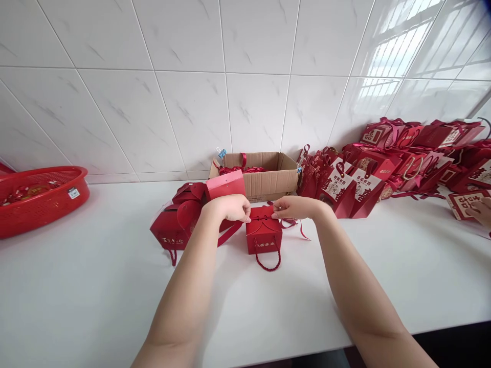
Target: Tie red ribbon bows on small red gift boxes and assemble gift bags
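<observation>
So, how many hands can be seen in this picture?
3. The left hand and right hand meet on top of the small red box; another person's hand shows at the right edge.

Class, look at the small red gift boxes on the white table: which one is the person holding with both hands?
The small box standing alone at the centre, rope handle hanging in front; left hand and right hand pinch its top. The other boxes lie untouched.

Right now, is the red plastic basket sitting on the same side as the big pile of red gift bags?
No, the red plastic basket sits at the far left of the white table, while the pile of red gift bags lies at the right.
</observation>
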`<action>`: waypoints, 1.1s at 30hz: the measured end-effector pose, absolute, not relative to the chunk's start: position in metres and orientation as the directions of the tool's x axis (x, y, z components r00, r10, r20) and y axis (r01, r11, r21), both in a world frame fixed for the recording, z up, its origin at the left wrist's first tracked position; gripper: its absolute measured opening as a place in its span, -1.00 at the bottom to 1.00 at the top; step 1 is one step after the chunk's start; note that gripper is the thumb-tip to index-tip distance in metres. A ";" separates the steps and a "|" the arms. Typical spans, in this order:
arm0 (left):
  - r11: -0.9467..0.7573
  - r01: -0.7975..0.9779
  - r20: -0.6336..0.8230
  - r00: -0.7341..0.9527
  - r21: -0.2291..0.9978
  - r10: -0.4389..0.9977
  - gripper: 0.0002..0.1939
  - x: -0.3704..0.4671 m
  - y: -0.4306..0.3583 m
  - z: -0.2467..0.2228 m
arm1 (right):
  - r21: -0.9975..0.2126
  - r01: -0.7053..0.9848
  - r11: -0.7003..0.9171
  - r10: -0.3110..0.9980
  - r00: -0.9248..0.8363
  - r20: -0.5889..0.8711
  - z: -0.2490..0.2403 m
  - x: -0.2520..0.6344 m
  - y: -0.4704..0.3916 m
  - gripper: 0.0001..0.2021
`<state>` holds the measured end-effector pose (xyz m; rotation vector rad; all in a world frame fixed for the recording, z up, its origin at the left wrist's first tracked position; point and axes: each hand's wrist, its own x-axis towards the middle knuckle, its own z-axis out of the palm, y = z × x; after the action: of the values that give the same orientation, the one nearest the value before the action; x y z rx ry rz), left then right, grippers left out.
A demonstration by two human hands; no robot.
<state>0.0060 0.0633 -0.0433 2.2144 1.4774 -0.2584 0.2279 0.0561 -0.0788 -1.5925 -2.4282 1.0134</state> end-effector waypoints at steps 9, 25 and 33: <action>-0.295 0.923 -0.428 0.376 0.246 0.822 -0.83 0.009 0.059 -0.041 | -0.490 0.850 0.195 0.879 -0.373 -0.298 -0.072 0.227 0.051 -0.59; -0.319 0.922 -0.412 0.385 0.220 0.826 -0.75 0.011 0.058 -0.040 | -0.788 0.538 0.300 0.729 -0.662 -0.174 -0.051 0.246 0.036 -0.60; -0.424 0.844 -0.273 0.515 0.330 0.813 -0.52 0.014 0.052 -0.036 | -0.883 0.381 0.273 0.699 -0.709 -0.090 -0.050 0.240 0.033 -0.66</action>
<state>0.0136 0.0516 -0.0357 2.3358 1.3609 -0.0992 0.2396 0.0333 -0.0505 -0.9870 -2.2312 1.4100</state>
